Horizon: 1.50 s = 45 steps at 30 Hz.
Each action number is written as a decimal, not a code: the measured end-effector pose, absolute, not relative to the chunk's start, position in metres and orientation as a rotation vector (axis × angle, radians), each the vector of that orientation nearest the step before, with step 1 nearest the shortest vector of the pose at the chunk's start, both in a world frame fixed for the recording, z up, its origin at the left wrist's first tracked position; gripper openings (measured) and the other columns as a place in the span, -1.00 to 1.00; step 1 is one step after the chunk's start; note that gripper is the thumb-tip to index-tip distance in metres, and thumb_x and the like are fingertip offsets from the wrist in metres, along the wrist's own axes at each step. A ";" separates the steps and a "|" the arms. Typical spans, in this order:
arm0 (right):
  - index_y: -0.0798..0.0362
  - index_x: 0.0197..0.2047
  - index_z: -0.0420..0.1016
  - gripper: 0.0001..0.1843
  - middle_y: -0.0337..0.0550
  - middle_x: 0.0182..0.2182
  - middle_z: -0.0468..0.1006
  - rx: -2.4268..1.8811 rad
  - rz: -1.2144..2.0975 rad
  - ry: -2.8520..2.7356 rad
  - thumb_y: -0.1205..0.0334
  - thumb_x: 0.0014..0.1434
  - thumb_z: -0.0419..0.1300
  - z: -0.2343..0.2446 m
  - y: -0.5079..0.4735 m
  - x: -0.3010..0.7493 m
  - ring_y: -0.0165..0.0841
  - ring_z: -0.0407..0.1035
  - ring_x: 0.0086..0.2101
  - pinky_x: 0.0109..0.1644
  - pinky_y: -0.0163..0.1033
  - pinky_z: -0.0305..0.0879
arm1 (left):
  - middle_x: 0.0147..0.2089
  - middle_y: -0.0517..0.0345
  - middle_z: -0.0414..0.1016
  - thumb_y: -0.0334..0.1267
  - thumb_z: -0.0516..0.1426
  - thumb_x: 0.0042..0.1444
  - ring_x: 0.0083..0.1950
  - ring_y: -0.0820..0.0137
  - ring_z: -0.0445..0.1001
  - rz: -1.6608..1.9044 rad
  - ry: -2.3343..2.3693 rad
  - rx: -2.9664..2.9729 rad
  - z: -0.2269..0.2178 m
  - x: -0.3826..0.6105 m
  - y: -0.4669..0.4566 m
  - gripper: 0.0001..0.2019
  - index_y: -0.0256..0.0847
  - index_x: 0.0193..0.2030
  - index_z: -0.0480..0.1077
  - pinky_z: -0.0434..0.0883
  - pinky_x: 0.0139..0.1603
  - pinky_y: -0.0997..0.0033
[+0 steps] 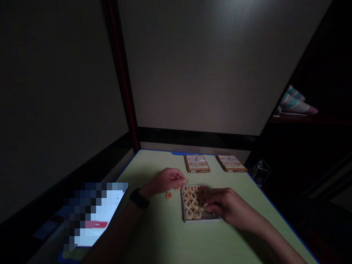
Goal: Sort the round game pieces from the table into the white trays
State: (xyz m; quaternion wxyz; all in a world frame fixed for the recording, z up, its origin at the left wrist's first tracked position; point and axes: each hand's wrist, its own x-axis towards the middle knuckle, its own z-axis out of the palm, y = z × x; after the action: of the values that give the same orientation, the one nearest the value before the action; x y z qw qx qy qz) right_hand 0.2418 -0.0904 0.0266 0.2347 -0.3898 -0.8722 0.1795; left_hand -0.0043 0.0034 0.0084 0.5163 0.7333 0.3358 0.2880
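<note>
Fingers (182,180) of the left hand (167,180), a black wristband (139,198) on its wrist, are pinched close together at the far left corner of a shallow grey rectangular tray (183,211). Whether a piece sits between the tips cannot be told in the dim light. The right hand (231,207) lies curled over the tray's right half, fingertips down among the round pale wooden game discs with red and black characters (191,205). Its grip is hidden by its own knuckles. The discs lie flat in tight rows, apparently so that the tray's low rim keeps them from sliding. Two loose discs (169,195) lie face up on the pale green table mat with a blue border (165,234), just left of the tray and near the left hand, seemingly kept within easy reach. Two flat orange-edged printed boxes (197,163) lie side by side at the far edge, well apart from the hands. A lit tablet screen (101,212) glows at the left, a clear drinking glass (261,171) stands off the mat's right corner, and a folded striped cloth (297,104) rests on a dark shelf.
</note>
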 end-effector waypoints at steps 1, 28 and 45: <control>0.03 -0.39 0.59 -0.82 -0.23 -0.52 0.52 -1.098 0.495 -2.440 0.30 0.23 0.20 0.026 -0.090 0.244 -0.42 0.38 -0.48 -0.37 -0.34 0.21 | -0.49 0.18 0.46 0.03 0.24 -0.01 -0.44 0.47 0.40 0.775 0.880 1.796 0.007 -0.008 0.009 -0.65 -0.27 -0.43 0.39 0.29 -0.43 0.50; 0.00 -0.51 0.57 -0.71 -0.30 -0.56 0.59 -1.338 0.467 -2.568 0.60 -0.04 0.19 0.018 -0.091 0.236 -0.45 0.45 -0.50 -0.40 -0.38 0.12 | -0.59 0.26 0.31 -0.03 0.10 0.06 -0.51 0.48 0.25 0.854 1.184 2.082 -0.013 -0.021 0.027 -0.69 -0.21 -0.55 0.31 0.16 -0.49 0.49; -0.01 -0.48 0.60 -0.76 -0.33 -0.58 0.55 -1.275 0.569 -2.551 0.50 0.08 0.23 0.020 -0.086 0.243 -0.45 0.42 -0.51 -0.41 -0.36 0.13 | -0.57 0.24 0.36 0.00 0.11 0.08 -0.50 0.46 0.28 0.830 1.206 2.083 -0.013 -0.022 0.028 -0.67 -0.21 -0.53 0.34 0.17 -0.47 0.48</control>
State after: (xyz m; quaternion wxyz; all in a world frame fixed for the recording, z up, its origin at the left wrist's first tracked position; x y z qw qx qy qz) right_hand 0.2431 -0.0859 0.0198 0.1167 -0.4353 -0.8712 0.1945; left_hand -0.0221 0.0277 -0.0133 0.2935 0.7822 0.4527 0.3115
